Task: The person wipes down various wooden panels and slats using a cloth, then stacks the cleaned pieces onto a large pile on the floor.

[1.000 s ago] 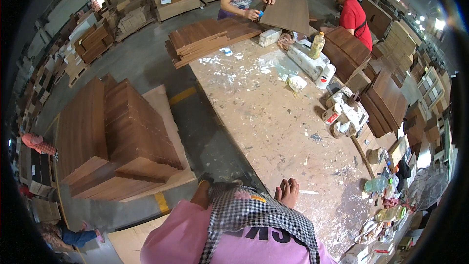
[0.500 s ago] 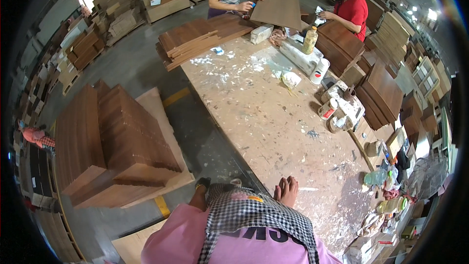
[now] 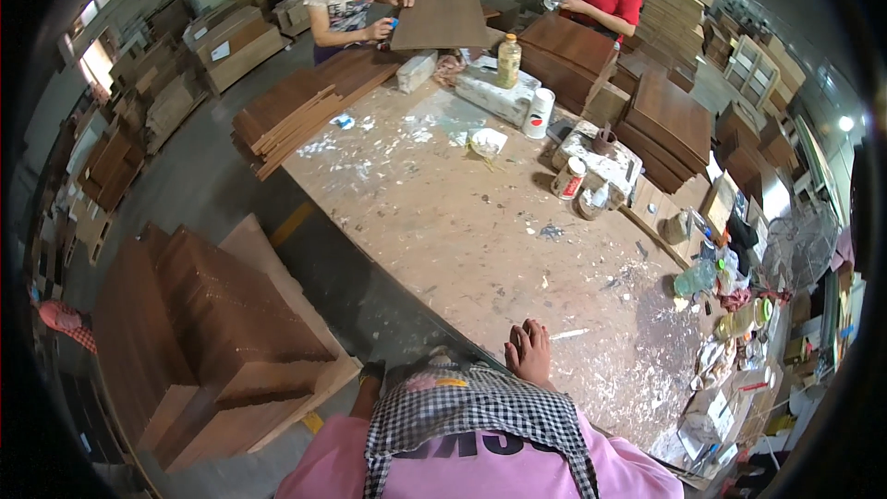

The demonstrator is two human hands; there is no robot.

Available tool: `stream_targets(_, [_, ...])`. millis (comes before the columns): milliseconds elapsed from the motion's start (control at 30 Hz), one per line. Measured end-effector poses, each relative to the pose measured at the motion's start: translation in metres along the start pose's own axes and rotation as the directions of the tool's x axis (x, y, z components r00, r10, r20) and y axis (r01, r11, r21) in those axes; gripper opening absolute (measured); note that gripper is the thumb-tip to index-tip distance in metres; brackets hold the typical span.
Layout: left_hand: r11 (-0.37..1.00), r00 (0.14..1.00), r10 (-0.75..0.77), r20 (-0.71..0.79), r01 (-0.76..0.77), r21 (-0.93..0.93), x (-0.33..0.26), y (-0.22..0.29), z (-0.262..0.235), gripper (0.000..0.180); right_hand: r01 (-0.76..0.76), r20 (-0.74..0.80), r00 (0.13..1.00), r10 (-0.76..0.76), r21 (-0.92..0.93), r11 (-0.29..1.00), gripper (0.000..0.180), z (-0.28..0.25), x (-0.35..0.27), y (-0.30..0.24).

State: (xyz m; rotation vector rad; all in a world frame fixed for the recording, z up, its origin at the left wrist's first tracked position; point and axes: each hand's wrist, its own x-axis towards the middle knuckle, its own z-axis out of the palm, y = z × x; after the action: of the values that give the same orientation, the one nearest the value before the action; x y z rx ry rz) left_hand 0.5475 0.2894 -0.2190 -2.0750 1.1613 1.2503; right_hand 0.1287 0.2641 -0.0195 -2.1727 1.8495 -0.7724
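Note:
My right hand (image 3: 529, 353) rests on the near edge of a large worktable (image 3: 443, 249), fingers stretched out and holding nothing. Just right of its fingertips lies a thin white strip or mark (image 3: 570, 334); which of the two I cannot tell. Low at my left side, by the checked apron (image 3: 462, 407), hangs my left hand (image 3: 371, 373); it looks dark and its fingers do not show clearly. The tabletop is pale wood spotted with white and dark paint or filler.
Brown panels (image 3: 231, 314) are stacked on the floor to my left. Across the table, one person handles a panel (image 3: 441, 17); another in red holds a white cloth (image 3: 554, 0). A bottle (image 3: 508, 62), cups (image 3: 539, 113) and a can (image 3: 568, 178) stand toward the right.
My view has turned, so the table and the people appear further left. My right hand still lies on the table edge. Both co-workers stay at their places.

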Motion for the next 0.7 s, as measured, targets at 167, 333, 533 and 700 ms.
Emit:
stream_targets(167, [1.0, 1.0, -0.014, 0.006, 0.014, -0.004, -0.003, -0.003, 0.001, 0.059, 0.02, 0.007, 1.0, -0.02, -0.004, 1.0, 0.046, 0.006, -0.001, 0.004])
stream_targets(333, [1.0, 1.0, -0.014, 0.01, 0.014, 0.003, -0.004, -0.005, 0.001, 0.059, -0.003, 0.029, 1.0, 0.002, 0.017, 1.0, 0.046, 0.004, -0.001, 0.002])
stream_targets(533, [1.0, 1.0, -0.006, 0.015, 0.005, 0.019, -0.001, -0.005, 0.007, 0.058, -0.009, 0.027, 1.0, 0.009, 0.017, 1.0, 0.045, 0.0, -0.001, 0.003])
stream_targets(700, [1.0, 1.0, -0.016, 0.01, 0.016, -0.012, -0.013, -0.012, 0.014, 0.058, 0.023, 0.008, 1.0, -0.023, 0.03, 0.999, 0.045, 0.003, 0.002, 0.001])
